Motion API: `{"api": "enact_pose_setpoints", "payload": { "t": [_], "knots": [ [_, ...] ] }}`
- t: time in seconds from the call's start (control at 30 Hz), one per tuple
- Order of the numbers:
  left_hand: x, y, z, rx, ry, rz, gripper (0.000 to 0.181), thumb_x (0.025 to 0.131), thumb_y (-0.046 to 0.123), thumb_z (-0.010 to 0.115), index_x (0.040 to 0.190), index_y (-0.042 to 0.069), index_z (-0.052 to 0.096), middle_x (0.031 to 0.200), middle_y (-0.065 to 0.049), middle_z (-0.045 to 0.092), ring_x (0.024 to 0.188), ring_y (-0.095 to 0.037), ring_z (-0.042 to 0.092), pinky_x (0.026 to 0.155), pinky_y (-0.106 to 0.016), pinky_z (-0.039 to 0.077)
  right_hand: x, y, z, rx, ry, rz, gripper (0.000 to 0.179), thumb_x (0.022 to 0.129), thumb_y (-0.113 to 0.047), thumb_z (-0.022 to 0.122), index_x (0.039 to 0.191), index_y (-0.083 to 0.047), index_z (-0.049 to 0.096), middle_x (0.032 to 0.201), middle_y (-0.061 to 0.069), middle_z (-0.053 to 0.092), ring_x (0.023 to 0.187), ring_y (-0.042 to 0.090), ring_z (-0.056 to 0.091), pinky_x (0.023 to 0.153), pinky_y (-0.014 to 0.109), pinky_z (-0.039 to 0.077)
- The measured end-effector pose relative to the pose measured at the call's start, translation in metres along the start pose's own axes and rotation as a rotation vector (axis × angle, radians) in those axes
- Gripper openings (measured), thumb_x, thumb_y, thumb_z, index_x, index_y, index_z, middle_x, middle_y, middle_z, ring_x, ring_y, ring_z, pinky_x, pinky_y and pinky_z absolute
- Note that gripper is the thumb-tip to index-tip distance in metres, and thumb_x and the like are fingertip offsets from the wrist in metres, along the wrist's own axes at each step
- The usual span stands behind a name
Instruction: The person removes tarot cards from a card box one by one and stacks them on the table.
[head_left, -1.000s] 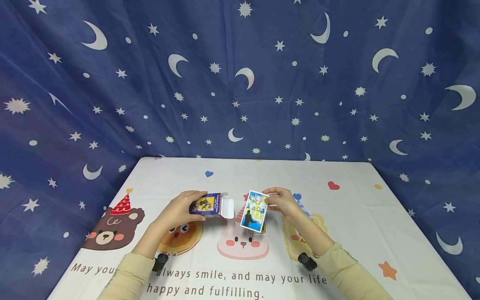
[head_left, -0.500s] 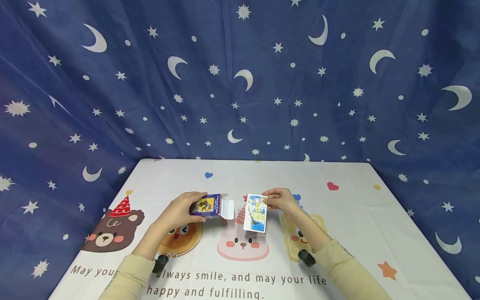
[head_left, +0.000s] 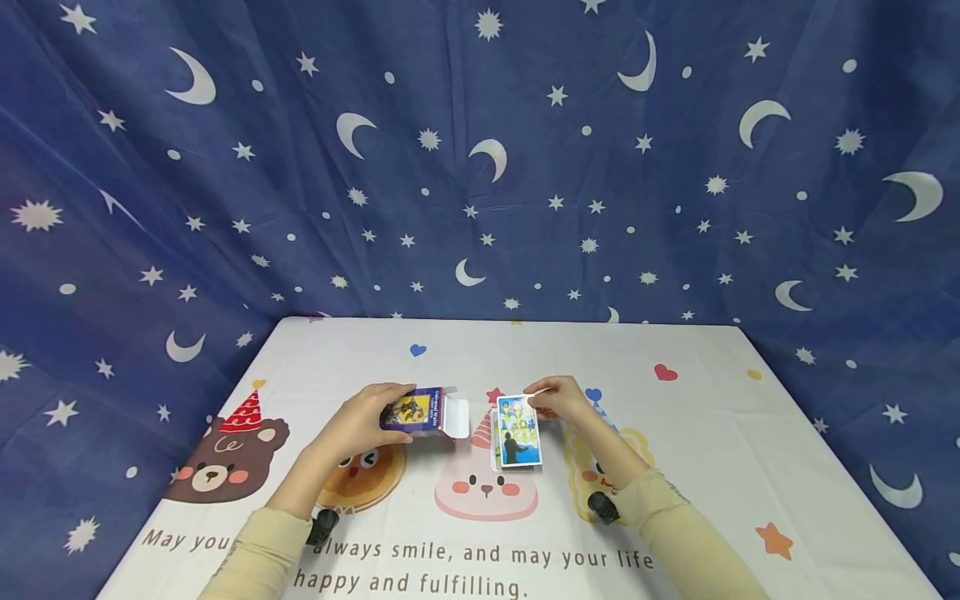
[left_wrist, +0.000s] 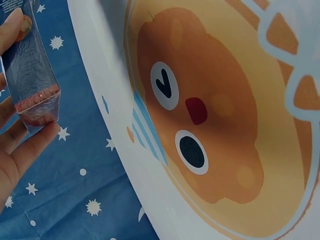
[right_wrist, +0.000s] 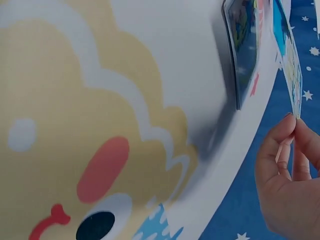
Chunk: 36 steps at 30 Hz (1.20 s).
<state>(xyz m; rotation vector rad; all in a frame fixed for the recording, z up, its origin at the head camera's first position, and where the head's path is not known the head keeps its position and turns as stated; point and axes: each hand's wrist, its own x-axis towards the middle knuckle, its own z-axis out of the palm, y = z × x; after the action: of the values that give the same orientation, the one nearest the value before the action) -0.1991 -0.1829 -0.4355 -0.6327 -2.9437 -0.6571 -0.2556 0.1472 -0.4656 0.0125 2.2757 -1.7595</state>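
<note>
My left hand (head_left: 358, 423) grips a purple tarot card box (head_left: 414, 410) from its left side, fingers behind and thumb in front. The box's white flap (head_left: 456, 418) hangs open to the right. In the left wrist view, clear wrap and a reddish band show at the end of the box (left_wrist: 35, 75). My right hand (head_left: 564, 403) pinches a tarot card (head_left: 519, 435) with blue and yellow art by its upper right corner. Beneath it a stack of cards (right_wrist: 242, 55) lies on the table, mostly covered in the head view. A gap separates card and stack in the right wrist view.
The white tablecloth (head_left: 697, 467) bears cartoon faces and printed lettering. Behind the table hangs a dark blue curtain (head_left: 420, 217) with moons and stars. A black wrist camera sits below each forearm, the left one (head_left: 322, 527) and the right one (head_left: 603, 507).
The card in my right hand came down over the stack, straightened from its tilt, and then shifted slightly right. My left hand and the box have stayed in place.
</note>
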Motion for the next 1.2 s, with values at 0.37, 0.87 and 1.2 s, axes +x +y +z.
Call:
{"api": "enact_pose_setpoints", "payload": {
  "t": [0.37,0.87,1.2],
  "knots": [
    [0.002,0.003,0.001,-0.007,0.000,-0.013,0.077,0.069,0.032,0.084,0.136,0.013,0.051,0.134,-0.015,0.055,0.124,-0.036,0.050,0.103,-0.055,0.041,0.011,0.007,0.012,-0.021,0.065,0.147,0.022,0.084,0.003,0.063,0.105,0.009,0.064,0.068,0.004,0.062,0.048,0.005,0.051,0.047,0.014,0.047],
    [0.005,0.006,0.001,-0.013,-0.004,-0.010,0.077,0.070,0.032,0.083,0.137,0.013,0.050,0.135,-0.013,0.054,0.125,-0.035,0.049,0.104,-0.054,0.041,0.014,0.013,0.018,-0.011,0.076,0.157,0.019,0.084,0.006,0.061,0.102,0.011,0.063,0.067,0.005,0.062,0.046,0.006,0.049,0.045,0.015,0.046],
    [0.004,0.004,0.002,-0.009,-0.004,-0.012,0.076,0.070,0.031,0.083,0.136,0.013,0.051,0.134,-0.014,0.054,0.124,-0.036,0.049,0.103,-0.055,0.041,0.013,0.018,0.026,-0.168,0.182,0.096,0.010,0.081,0.004,0.064,0.089,0.006,0.068,0.073,0.006,0.060,0.057,0.010,0.050,0.048,0.017,0.045]
  ]
}}
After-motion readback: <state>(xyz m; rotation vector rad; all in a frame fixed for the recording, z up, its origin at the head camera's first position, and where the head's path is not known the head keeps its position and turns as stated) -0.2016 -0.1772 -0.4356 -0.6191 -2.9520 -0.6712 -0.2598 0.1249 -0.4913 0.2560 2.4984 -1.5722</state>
